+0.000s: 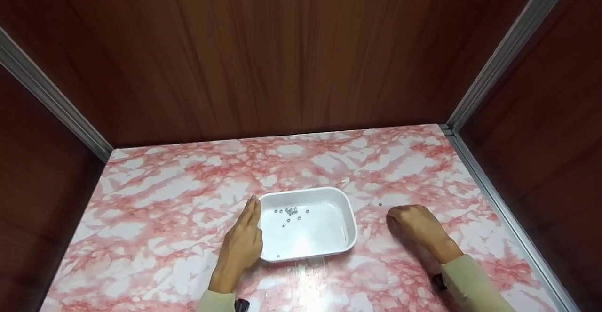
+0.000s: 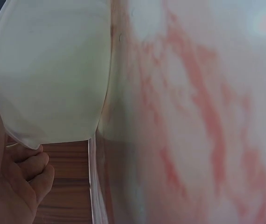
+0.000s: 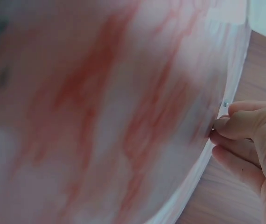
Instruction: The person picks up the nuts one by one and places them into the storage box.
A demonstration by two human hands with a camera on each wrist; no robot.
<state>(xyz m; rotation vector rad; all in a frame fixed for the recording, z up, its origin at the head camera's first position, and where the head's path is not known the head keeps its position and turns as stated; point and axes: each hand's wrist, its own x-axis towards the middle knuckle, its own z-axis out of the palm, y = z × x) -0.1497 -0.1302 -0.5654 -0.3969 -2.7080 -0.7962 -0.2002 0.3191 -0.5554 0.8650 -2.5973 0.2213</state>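
Two hands rest on a pink-and-white marbled desk (image 1: 178, 194) inside a booth of dark wood-grain walls (image 1: 282, 53). At the centre sits a white rectangular plastic tray with rounded corners (image 1: 348, 220), and a cluster of tiny silver metal beads (image 1: 291, 211) lies toward its 11 o'clock inner corner, with a stray one near the 7 o'clock corner.

At the tray's 9 o'clock side, the left hand (image 1: 242, 246) lies with straight fingers pressed flat along the tray's outer wall, fingertips pointing to 12 o'clock; its grip is apart and holds nothing. The left wrist view shows the tray's white side close against that hand (image 2: 16, 186).

At 3 o'clock from the tray, well apart from it, the right hand (image 1: 416, 229) sits knuckles-up on the desk with its fingers curled under. One more small silver bead (image 1: 380, 204) lies alone on the desk at 11 o'clock from this hand, near it but not touching. In the right wrist view the curled fingertips (image 3: 226, 126) are drawn together just beside that bead (image 3: 225, 104); whether they pinch anything I cannot tell.
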